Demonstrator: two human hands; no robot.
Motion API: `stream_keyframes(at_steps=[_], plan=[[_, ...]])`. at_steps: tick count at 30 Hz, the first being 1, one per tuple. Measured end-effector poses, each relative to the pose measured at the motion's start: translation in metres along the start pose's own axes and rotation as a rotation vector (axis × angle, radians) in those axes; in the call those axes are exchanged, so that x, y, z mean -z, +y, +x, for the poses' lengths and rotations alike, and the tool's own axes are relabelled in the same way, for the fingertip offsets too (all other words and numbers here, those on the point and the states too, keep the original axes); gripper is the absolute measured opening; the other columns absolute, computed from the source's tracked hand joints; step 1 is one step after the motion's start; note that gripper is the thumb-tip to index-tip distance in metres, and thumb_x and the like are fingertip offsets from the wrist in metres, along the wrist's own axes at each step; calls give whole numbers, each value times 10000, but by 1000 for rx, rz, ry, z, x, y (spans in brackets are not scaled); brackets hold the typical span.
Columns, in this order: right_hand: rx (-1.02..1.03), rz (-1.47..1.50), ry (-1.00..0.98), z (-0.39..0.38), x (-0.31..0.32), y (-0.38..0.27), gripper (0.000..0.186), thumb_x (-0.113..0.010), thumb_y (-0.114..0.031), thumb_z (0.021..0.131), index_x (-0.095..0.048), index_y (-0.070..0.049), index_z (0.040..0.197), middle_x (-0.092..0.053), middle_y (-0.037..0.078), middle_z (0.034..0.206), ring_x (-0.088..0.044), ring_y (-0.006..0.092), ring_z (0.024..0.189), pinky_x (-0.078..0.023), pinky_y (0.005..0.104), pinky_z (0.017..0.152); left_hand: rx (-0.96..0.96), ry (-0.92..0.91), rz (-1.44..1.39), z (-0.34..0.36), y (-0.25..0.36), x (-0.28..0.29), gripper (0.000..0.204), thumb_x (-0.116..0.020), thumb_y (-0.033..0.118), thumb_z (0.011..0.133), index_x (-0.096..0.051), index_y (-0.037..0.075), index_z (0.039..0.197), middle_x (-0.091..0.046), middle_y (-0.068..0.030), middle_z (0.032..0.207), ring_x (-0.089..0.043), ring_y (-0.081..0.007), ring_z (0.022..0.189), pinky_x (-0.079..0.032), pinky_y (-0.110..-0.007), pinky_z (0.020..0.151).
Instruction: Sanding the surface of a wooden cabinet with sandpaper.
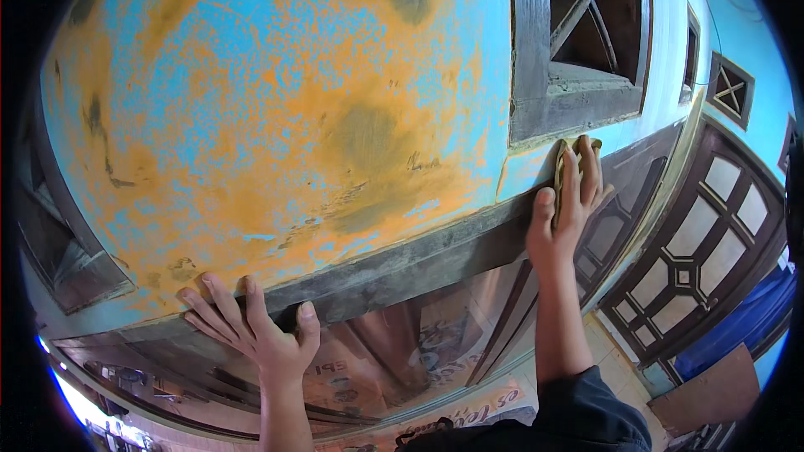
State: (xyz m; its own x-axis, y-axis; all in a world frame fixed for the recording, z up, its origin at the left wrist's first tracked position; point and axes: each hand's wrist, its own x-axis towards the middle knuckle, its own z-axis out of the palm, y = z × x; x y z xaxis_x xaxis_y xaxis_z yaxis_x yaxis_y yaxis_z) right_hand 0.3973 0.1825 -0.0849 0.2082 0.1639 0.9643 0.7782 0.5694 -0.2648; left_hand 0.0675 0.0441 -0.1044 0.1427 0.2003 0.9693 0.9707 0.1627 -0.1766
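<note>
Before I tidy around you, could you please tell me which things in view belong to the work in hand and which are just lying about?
In use, it seems:
thin yellowish-brown pad, material unclear, in the right hand
patchy orange-and-blue wall, left hand spread at its lower edge

Apparently just nearby:
crumpled blue sheet
flat brown board

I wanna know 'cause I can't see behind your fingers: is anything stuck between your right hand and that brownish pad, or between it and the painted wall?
Nothing visible: the right hand covers the brownish pad, and nothing shows between pad and painted wall, though fingers hide part.
</note>
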Motion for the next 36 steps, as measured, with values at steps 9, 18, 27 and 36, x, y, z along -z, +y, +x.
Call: stream_keyframes(at_steps=[9, 18, 27, 36], plan=[[65, -96, -56, 2, 3, -4, 538, -520, -414, 905, -519, -140, 1368, -378, 135, 1480, -272, 385, 1403, -75, 602, 1118, 19, -4, -7, -2, -1, 2, 625, -512, 475, 887, -438, 73, 1359, -247, -222, 1536, -114, -512, 1419, -39, -672, 1098], [284, -40, -235, -28, 4, -50, 577, -500, -535, 901, -535, -178, 1352, -362, 146, 1488, -247, 386, 1418, -20, 640, 1112, 12, 5, -34, -2, 0, -1, 608, -532, 468, 876, -443, 119, 1367, -260, -228, 1531, -117, -514, 1418, -37, -678, 1097], [280, 74, -284, -39, -1, -70, 585, -601, -490, 840, -535, -202, 1346, -361, 147, 1487, -224, 395, 1425, 25, 655, 1111, -2, 18, -53, -5, 1, -3, 565, -546, 460, 866, -488, 161, 1342, -286, -217, 1523, -152, -529, 1404, -60, -688, 1092], [89, -9, -102, -18, -7, -44, 598, -496, -491, 914, -485, -128, 1389, -289, 156, 1529, -197, 398, 1433, 0, 643, 1107, -15, 16, -108, -6, 5, -3, 497, -549, 448, 864, -561, 191, 1290, -354, -210, 1493, -171, -514, 1406, -37, -666, 1106]])
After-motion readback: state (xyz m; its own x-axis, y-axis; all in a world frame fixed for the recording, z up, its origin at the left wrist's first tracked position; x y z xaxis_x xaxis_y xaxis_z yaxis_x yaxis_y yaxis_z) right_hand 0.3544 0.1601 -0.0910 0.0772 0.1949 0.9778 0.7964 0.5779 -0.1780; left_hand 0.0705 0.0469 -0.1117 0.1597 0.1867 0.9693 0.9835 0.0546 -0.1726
